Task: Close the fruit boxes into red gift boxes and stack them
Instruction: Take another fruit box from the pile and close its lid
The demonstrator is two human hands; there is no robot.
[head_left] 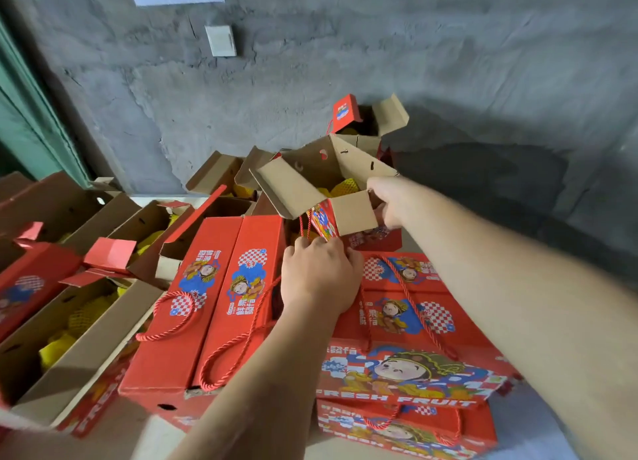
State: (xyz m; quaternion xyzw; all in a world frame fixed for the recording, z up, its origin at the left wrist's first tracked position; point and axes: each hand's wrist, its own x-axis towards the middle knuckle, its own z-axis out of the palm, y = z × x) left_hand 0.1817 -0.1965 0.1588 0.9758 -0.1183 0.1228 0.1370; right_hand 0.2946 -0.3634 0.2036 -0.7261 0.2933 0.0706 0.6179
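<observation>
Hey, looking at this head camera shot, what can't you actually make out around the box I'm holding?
- Head view: the left hand shows its back, so its fingertips and what they grip are hidden.
- The open gift box: cardboard flaps cover most of the yellow-netted fruit; no count possible.
- The right hand: its fingers curl behind the box's flap.
- The near left box is blurred and cut off by the frame's edge.

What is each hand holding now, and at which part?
The right hand grips the open box at its right side flap. The left hand pinches that box's near edge, by the red cord handle.
</observation>
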